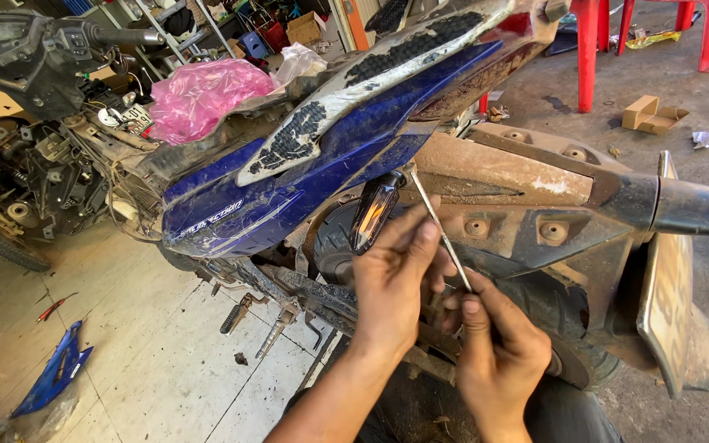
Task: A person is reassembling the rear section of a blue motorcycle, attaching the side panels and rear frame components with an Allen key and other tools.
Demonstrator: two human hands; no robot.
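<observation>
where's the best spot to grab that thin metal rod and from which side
Grip the thin metal rod at its lower end, where the right hand pinches it. It slants up to the blue tail panel, with its upper tip tucked beside the turn signal and the muddy fender behind. Come from below on the open near side; the left hand already crowds the middle.

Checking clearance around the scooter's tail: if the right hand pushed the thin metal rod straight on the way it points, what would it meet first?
The right hand aims the thin metal rod up-left; its tip seems already at the blue tail panel above the turn signal. Depth is unclear.
</observation>
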